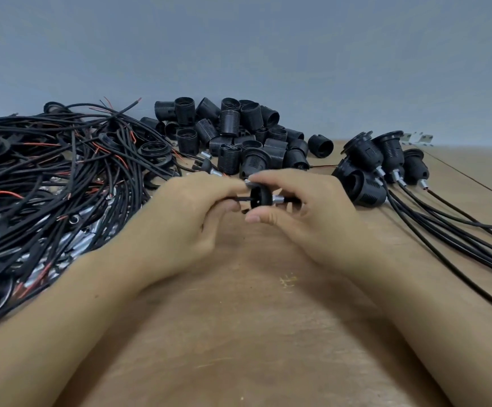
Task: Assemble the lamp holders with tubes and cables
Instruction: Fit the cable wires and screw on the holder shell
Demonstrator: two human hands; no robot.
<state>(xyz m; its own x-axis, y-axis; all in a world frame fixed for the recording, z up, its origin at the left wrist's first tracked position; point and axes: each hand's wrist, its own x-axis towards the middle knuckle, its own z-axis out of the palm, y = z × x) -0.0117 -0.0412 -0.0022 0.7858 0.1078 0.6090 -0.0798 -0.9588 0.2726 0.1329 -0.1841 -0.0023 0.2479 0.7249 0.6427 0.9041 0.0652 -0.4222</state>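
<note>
Your left hand [188,207] pinches the cable [240,198], your right hand [297,201] grips the lamp-holder cap [260,196], so feed it straight through the metal tube [278,199].

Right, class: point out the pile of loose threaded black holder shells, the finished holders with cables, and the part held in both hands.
Loose holder shells [233,133], head view: a ribbed shell mid-pile.
Finished holders [385,154], head view: body of one holder at right.
Held part [260,198], head view: its black disc.
</note>
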